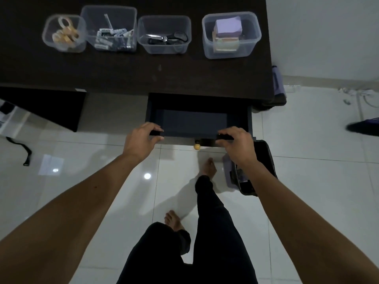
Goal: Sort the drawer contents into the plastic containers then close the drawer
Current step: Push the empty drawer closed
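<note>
The dark drawer (192, 119) stands pulled out from under the desk, and nothing shows inside it. My left hand (141, 140) grips the left end of its front panel, thumb below and fingers over the top. My right hand (235, 143) grips the right end the same way. A small wooden knob (197, 146) sticks out under the front between them. On the desk stand several clear plastic containers: one with tape rolls (64, 33), one with batteries (110, 29), one with scissors (164, 35), one with paper pads (230, 35).
The dark desk top (133, 72) ends at its right edge near a white wall. A black bin (256, 169) sits on the white tiled floor under my right forearm. My legs and bare feet are below the drawer. A black strap (22, 150) lies on the floor at left.
</note>
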A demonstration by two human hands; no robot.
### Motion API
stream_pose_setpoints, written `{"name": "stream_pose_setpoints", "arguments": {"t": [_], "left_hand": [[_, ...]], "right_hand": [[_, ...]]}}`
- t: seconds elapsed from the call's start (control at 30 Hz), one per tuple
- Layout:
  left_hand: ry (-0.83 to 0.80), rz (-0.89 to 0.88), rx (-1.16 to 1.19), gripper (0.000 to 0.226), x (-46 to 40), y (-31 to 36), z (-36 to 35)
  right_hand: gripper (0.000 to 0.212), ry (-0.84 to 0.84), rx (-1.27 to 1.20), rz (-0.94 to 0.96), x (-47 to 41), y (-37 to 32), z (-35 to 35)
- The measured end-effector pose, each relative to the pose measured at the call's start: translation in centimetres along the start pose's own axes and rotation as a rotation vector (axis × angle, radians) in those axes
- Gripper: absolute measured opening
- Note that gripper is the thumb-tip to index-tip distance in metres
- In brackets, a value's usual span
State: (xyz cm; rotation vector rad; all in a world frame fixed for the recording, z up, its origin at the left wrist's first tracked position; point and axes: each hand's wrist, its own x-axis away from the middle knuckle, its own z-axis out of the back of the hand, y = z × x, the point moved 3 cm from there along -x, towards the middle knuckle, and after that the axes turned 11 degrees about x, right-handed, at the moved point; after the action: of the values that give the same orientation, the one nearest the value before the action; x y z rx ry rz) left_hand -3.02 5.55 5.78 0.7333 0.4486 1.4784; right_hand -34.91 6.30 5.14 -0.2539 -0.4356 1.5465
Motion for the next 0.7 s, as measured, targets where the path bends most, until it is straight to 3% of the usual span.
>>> {"name": "stream_pose_setpoints", "arguments": {"t": [0.07,0.23,0.33,0.47,0.6,0.7], "left_hand": [[0.034,-0.067,-0.099,0.035,-2.1,0.2,0.5],[0.092,-0.157,-0.315,0.104,-7.6,0.4,2.1],[0.033,-0.201,-0.432,0.111,-9.9,-0.1,2.2],[0.136,-0.245,-0.448,0.095,-10.8,-0.6,1.8],[0.290,-0.266,-0.421,0.076,-11.5,-0.3,0.9],[0.424,-0.324,-0.368,0.075,-12.3,-0.3,0.4]], "right_hand": [[0.039,0.071,0.051,0.026,-1.8,0.2,0.3],[0.095,0.267,0.267,0.061,-6.2,0.6,2.1],[0.107,0.232,0.377,0.151,-8.5,0.4,2.7],[0.099,0.161,0.409,0.192,-10.4,1.1,2.1],[0.075,0.351,0.340,0.156,-11.6,0.9,1.5],[0.060,0.463,0.326,0.126,-12.2,1.0,0.7]]}}
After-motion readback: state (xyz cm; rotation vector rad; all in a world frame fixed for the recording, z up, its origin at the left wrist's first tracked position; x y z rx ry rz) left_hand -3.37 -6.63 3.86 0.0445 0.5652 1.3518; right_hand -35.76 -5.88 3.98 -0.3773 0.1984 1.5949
